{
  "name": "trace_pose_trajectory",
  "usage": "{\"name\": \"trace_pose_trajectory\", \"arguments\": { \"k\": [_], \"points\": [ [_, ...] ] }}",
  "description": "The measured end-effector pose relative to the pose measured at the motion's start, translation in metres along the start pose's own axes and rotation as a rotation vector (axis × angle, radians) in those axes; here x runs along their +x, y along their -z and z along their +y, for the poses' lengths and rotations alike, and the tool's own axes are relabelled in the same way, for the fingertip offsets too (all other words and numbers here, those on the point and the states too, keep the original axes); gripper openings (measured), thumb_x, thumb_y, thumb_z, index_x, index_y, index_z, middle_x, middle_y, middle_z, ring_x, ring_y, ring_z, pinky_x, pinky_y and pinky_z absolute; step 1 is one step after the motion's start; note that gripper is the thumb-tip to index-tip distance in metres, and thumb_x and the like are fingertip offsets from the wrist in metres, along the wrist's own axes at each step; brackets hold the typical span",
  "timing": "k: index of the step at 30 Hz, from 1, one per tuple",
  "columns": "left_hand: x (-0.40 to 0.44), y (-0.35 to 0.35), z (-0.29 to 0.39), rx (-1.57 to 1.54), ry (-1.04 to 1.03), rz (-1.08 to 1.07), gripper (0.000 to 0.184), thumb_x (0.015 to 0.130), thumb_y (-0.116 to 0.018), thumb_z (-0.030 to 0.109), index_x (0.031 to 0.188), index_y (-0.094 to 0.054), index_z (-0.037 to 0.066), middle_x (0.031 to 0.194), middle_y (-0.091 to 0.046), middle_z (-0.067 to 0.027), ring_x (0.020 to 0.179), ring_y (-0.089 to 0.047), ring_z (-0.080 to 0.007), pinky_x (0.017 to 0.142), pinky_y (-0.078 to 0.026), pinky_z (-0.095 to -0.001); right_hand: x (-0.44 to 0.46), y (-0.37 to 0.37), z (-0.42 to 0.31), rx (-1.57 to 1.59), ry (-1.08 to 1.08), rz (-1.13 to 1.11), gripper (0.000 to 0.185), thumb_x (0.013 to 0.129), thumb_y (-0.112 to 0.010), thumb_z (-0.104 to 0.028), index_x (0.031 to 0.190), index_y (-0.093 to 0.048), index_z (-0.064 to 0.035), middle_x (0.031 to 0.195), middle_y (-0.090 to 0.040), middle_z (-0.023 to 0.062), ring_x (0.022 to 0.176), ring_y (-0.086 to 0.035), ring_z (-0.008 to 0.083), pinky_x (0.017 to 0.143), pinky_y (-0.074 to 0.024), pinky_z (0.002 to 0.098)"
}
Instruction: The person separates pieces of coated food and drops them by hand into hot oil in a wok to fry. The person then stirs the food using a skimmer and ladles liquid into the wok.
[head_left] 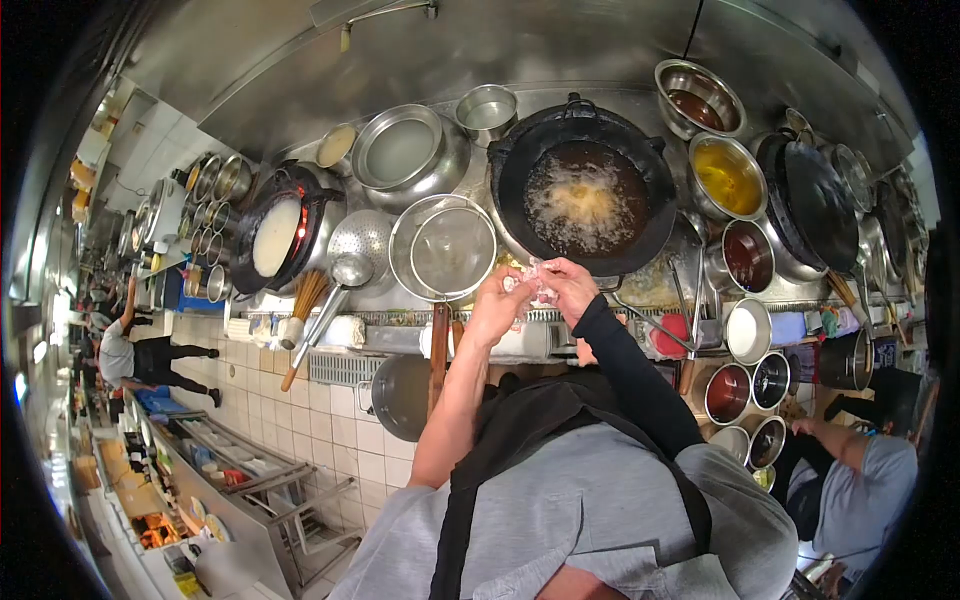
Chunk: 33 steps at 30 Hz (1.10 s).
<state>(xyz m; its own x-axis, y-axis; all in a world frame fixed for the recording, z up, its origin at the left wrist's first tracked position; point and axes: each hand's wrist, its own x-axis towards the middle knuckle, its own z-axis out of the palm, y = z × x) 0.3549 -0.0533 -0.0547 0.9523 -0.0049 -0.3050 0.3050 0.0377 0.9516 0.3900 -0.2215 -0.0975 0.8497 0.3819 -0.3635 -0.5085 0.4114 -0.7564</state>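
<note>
Both hands are raised in front of my chest, close to the near rim of a black wok (511, 190). Dark oil bubbles hard in it around a pale golden mass (583, 198). My left hand (497, 309) and my right hand (568, 289) meet with fingers pinched on a pale pinkish-white, glistening piece (540, 283); its kind is too small to make out. Left of the wok, a round wire strainer (462, 247) lies with its wooden handle pointing toward me, near my left forearm.
A perforated ladle (358, 238) and a steel pot (425, 180) stand left. Farther left, flames show beside a second wok (325, 205). Bowls of yellow liquid (728, 178) and red sauce (747, 255) stand right. One person (150, 355) is far left, another (860, 480) at right.
</note>
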Motion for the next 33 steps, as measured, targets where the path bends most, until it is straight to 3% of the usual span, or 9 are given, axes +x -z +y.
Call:
{"name": "trace_pose_trajectory", "arguments": {
  "k": [3, 6, 9, 12, 15, 21, 24, 27, 33],
  "points": [
    [-0.002, 0.001, 0.000, 0.063, -0.038, -0.008, 0.007, 0.095, -0.065, 0.007, 0.099, -0.061, 0.003, 0.078, -0.063, 0.0010, 0.066, -0.057, -0.0060, 0.056, -0.044, -0.0229, -0.001, -0.006, -0.009, 0.095, -0.028, -0.008, 0.014, 0.099, -0.063, -0.015, 0.108, -0.065, -0.0034, 0.096, -0.066, 0.0025, 0.084, -0.063, 0.0103, 0.069, -0.0532, 0.0271],
    [-0.004, 0.000, 0.004, 0.104, -0.024, -0.009, 0.008, 0.095, -0.065, 0.008, 0.101, -0.062, 0.002, 0.079, -0.063, -0.0001, 0.067, -0.056, -0.0062, 0.057, -0.044, -0.0228, 0.001, -0.001, -0.009, -0.416, 0.153, -0.162, 0.017, 0.099, -0.063, -0.015, 0.109, -0.067, -0.0018, 0.094, -0.069, 0.0026, 0.080, -0.064, 0.0092, 0.066, -0.0529, 0.0263],
    [-0.005, -0.004, 0.003, 0.092, -0.012, 0.035, 0.009, 0.095, -0.065, 0.009, 0.101, -0.063, 0.002, 0.080, -0.063, -0.0010, 0.066, -0.056, -0.0061, 0.057, -0.044, -0.0227, 0.003, 0.001, -0.006, -0.436, 0.211, -0.071, 0.016, 0.099, -0.063, -0.015, 0.106, -0.067, -0.0008, 0.095, -0.071, 0.0037, 0.077, -0.063, 0.0088, 0.064, -0.0528, 0.0258],
    [-0.001, -0.003, -0.004, 0.049, -0.034, 0.056, 0.010, 0.096, -0.065, 0.010, 0.102, -0.064, 0.002, 0.080, -0.064, -0.0010, 0.065, -0.056, -0.0060, 0.056, -0.044, -0.0226, -0.001, -0.002, -0.008, -0.361, 0.168, -0.022, 0.014, 0.099, -0.062, -0.012, 0.106, -0.066, -0.0004, 0.095, -0.070, 0.0046, 0.078, -0.062, 0.0089, 0.065, -0.0513, 0.0258],
    [0.001, -0.002, -0.004, -0.076, -0.034, 0.020, 0.010, 0.095, -0.065, 0.009, 0.102, -0.065, 0.002, 0.081, -0.065, -0.0007, 0.064, -0.056, -0.0057, 0.055, -0.043, -0.0223, -0.002, 0.003, -0.006, 0.082, 0.078, -0.074, 0.012, 0.100, -0.060, -0.009, 0.105, -0.066, -0.0006, 0.094, -0.069, 0.0038, 0.078, -0.061, 0.0096, 0.065, -0.0491, 0.0258],
    [-0.006, -0.004, 0.017, -0.129, -0.020, -0.036, 0.012, 0.093, -0.067, 0.009, 0.102, -0.065, 0.002, 0.082, -0.066, -0.0006, 0.063, -0.057, -0.0050, 0.054, -0.043, -0.0210, -0.006, 0.003, -0.013, 0.264, 0.011, -0.079, 0.010, 0.099, -0.060, -0.008, 0.105, -0.066, -0.0019, 0.093, -0.067, 0.0026, 0.077, -0.059, 0.0104, 0.066, -0.0481, 0.0263],
    [-0.003, -0.004, 0.014, -0.074, -0.057, -0.013, 0.013, 0.093, -0.069, 0.011, 0.101, -0.064, 0.002, 0.081, -0.066, -0.0006, 0.063, -0.056, -0.0046, 0.054, -0.043, -0.0204, -0.010, 0.000, -0.019, 0.104, 0.015, -0.022, 0.011, 0.098, -0.061, -0.008, 0.107, -0.066, -0.0019, 0.094, -0.066, 0.0031, 0.078, -0.060, 0.0105, 0.067, -0.0494, 0.0263],
    [-0.003, 0.000, 0.010, -0.141, -0.057, 0.038, 0.014, 0.094, -0.070, 0.014, 0.100, -0.064, 0.002, 0.079, -0.065, -0.0011, 0.062, -0.056, -0.0050, 0.051, -0.043, -0.0212, -0.010, -0.004, -0.034, -0.032, 0.005, -0.157, 0.016, 0.098, -0.064, -0.011, 0.110, -0.066, -0.0012, 0.094, -0.065, 0.0029, 0.079, -0.059, 0.0089, 0.068, -0.0506, 0.0261],
    [-0.002, 0.002, 0.011, -0.143, -0.006, -0.021, 0.020, 0.097, -0.069, 0.023, 0.096, -0.062, 0.004, 0.080, -0.065, -0.0021, 0.065, -0.058, -0.0062, 0.053, -0.046, -0.0224, -0.002, -0.006, -0.005, -0.513, 0.215, -0.228, 0.027, 0.096, -0.069, -0.019, 0.114, -0.065, 0.0005, 0.086, -0.064, 0.0015, 0.076, -0.058, 0.0069, 0.065, -0.0499, 0.0246]
  ]
}}
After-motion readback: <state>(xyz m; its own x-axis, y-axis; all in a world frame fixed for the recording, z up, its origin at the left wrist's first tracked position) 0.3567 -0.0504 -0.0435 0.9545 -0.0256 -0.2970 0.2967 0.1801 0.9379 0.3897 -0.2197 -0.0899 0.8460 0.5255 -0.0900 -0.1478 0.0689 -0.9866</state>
